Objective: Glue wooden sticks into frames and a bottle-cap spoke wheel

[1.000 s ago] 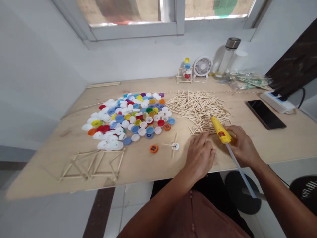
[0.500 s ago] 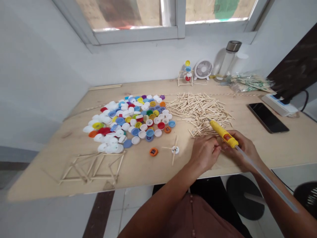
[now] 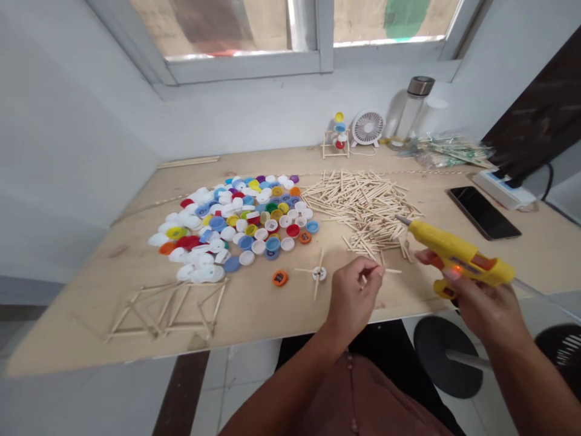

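Note:
My right hand is wrapped round a yellow hot glue gun, with its nozzle aimed left over the stick pile and a small orange light glowing on its side. My left hand is closed in a pinch just above the table's front part. Thin wooden sticks poke out from its fingertips; whether anything else is in the pinch is hidden. Left of this hand lies a white bottle cap with several sticks fixed across it. An orange cap lies farther left.
Colourful bottle caps and a loose pile of wooden sticks cover mid-table. Stick frames lie front left. A phone and power strip are at right. A small fan, bottle and cap-and-stick model stand behind.
The glue gun has moved right and turned, now gripped by its handle in my right hand. My hands have drawn apart. Sticks now show at my left fingertips.

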Demonstrator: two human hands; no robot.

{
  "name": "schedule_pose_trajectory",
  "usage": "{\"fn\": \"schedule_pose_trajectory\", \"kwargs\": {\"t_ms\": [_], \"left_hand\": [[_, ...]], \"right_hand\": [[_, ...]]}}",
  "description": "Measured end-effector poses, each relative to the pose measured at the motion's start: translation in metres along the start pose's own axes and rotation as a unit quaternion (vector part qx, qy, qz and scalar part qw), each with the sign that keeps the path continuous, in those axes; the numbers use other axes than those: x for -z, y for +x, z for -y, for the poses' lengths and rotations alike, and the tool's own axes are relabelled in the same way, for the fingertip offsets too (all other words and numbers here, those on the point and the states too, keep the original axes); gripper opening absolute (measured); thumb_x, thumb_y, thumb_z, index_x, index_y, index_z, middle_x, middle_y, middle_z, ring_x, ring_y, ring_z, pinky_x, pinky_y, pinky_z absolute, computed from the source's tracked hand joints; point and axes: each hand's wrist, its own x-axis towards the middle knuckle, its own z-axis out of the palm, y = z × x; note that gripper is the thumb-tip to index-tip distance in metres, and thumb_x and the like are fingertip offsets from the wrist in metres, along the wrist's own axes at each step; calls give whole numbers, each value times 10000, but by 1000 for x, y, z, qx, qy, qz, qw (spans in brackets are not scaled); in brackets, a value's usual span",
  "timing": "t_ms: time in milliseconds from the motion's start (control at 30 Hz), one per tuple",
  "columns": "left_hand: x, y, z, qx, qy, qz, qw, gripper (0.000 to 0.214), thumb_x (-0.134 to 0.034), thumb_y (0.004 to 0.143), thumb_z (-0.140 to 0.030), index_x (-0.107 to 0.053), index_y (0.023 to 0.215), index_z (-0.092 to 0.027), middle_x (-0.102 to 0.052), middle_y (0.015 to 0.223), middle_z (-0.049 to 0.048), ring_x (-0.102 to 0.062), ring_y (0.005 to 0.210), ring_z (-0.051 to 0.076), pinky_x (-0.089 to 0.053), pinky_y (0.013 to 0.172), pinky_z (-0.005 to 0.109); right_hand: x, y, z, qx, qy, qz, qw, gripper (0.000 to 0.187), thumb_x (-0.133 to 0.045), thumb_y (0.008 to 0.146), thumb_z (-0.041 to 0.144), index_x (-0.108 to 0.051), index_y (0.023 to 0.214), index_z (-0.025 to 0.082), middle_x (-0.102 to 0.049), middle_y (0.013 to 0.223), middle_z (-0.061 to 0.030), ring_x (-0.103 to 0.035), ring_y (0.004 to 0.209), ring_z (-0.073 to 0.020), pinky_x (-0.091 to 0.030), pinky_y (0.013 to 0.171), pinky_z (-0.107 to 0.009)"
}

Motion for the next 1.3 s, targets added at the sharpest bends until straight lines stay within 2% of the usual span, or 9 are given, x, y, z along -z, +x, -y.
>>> {"fn": "schedule_pose_trajectory", "kwargs": {"t_ms": [67,167,267,500,767,967,1300], "left_hand": [[12,-8,-2,43,-46,-36,997,185,-550,824,-278,-586,669,-184,-611,585,-17,-545,549,116,-427,554,228],[28,-17,-3,71,-91,-84,990,196,-574,811,-315,-573,669,-180,-596,548,-28,-535,513,102,-426,524,212],[38,-23,-1,88,-120,-117,982,218,-593,805,-353,-567,679,-177,-577,511,-37,-509,472,89,-419,491,200],[52,-28,-1,100,-146,-155,972,213,-609,801,-342,-559,687,-170,-566,498,-36,-464,443,74,-398,455,185],[56,-27,2,95,-162,-169,968,224,-621,793,-329,-554,653,-167,-565,480,-35,-461,429,73,-384,436,182],[57,-25,3,108,-180,-182,961,254,-629,782,-359,-549,636,-166,-558,464,-38,-445,411,69,-363,416,178],[54,-22,7,101,-160,-191,963,281,-614,790,-370,-530,608,-172,-545,454,-37,-433,397,70,-357,401,184]], "right_hand": [[-5,-15,-2,19,-14,15,1000,225,-594,829,367,-648,1036,298,-691,1069,-47,-628,1035,-292,-535,779,-396],[-16,-34,0,47,-69,36,996,225,-547,862,346,-622,1072,324,-669,1075,-35,-608,1078,-287,-526,844,-404],[-30,-48,6,61,-121,65,989,225,-533,867,343,-600,1079,308,-651,1040,-47,-601,1062,-292,-544,764,-378],[-53,-60,16,75,-147,117,979,163,-516,869,345,-569,1021,323,-658,908,-17,-644,885,-255,-527,644,-335],[-61,-61,10,115,-195,123,966,216,-528,855,335,-561,1063,288,-680,901,-15,-671,800,-223,-537,596,-282],[-66,-63,9,150,-228,114,955,190,-531,858,304,-557,1038,245,-654,864,-12,-645,744,-171,-512,628,-241],[-69,-61,10,185,-258,91,944,156,-521,853,307,-553,994,248,-648,795,1,-636,672,-150,-491,559,-224]]}}
